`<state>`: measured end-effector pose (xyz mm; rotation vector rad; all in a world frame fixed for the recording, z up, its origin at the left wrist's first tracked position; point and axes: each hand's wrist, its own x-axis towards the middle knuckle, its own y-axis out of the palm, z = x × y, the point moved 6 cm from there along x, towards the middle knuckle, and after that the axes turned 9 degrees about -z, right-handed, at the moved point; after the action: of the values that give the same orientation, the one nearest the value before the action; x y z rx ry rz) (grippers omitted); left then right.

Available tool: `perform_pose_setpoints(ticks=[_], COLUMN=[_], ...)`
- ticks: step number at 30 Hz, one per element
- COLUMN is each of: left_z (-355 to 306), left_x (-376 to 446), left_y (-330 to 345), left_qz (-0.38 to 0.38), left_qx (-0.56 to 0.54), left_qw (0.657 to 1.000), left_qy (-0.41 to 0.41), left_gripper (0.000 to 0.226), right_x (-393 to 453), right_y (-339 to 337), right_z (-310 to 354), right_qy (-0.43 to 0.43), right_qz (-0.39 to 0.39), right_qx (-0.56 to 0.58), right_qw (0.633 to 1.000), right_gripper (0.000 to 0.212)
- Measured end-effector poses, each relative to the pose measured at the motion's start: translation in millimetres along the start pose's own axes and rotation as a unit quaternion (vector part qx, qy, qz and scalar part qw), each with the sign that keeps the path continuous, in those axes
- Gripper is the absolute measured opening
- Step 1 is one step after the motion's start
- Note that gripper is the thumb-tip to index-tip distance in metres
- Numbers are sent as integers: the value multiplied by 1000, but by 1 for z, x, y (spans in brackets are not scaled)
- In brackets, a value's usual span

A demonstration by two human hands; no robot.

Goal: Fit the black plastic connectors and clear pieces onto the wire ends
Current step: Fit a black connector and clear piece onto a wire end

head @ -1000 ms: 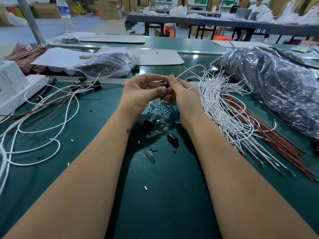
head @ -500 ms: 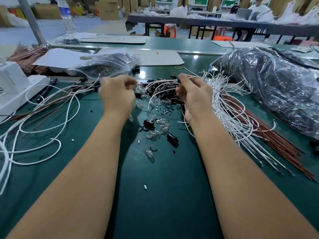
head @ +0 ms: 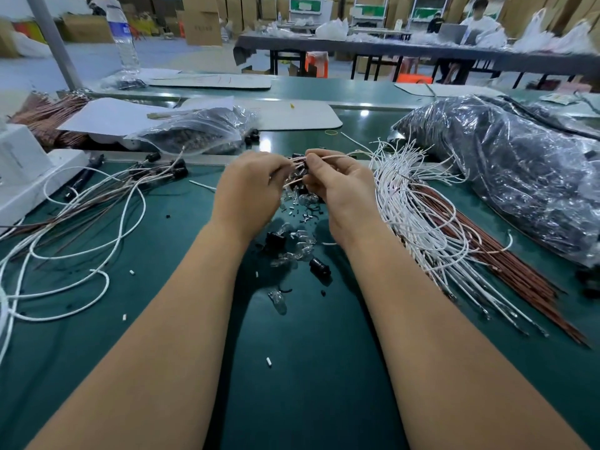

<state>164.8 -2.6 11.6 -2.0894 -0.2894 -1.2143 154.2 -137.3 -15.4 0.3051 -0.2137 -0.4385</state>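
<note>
Both hands are up over the middle of the dark green bench mat, fingertips nearly touching. The left hand and the right hand each pinch the same couple of thin pale wires, which run off right into the big loose bundle of white wires. Right below the hands sits the pile of small black plastic connectors and clear glassy pieces. A crinkly clear plastic bag of dark parts lies far right.
</note>
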Motion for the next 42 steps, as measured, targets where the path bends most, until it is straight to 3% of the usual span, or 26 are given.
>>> perform_pose_setpoints(ticks=[6,9,13,16,18,23,26,28,32,34,38,42], left_z=[45,51,63,65,56,14,-1,0,16,19,13,17], left_x=[-8,-12,-18,-18,-14,-3,-3,-4,-4,-3,-4,-4], left_y=[-7,-4,-3,-6,-5,1,11,14,7,4,9,8], left_qz=[19,50,97,107,81,14,37,46,12,-10,21,17], left_qx=[210,263,289,272,239,102,97,32,-134,-169,-236,-236], left_qw=[965,944,918,921,941,992,995,998,978,968,949,944], left_qy=[-158,-195,-254,-259,-227,-73,4,-20,-158,-185,-206,-230], left_gripper=[23,23,18,22,31,62,50,36,19,13,15,10], right_x=[1,-1,0,3,3,2,0,-1,0,1,-2,-1], right_y=[-12,-14,-30,-32,-26,-14,-10,-9,-11,-9,0,-3], right_z=[-1,-3,-4,0,0,4,8,9,8,7,2,4], right_qy=[35,53,88,85,85,15,-30,-45,-48,-44,-42,-40], right_qz=[-57,-94,-196,-175,-130,-55,-38,-35,-42,-31,8,6], right_qx=[22,37,146,140,114,-18,-60,-68,-66,-76,-91,-74], right_qw=[998,993,966,971,981,998,997,996,996,996,995,996], right_gripper=[13,12,13,11,10,10,13,14,10,10,11,14])
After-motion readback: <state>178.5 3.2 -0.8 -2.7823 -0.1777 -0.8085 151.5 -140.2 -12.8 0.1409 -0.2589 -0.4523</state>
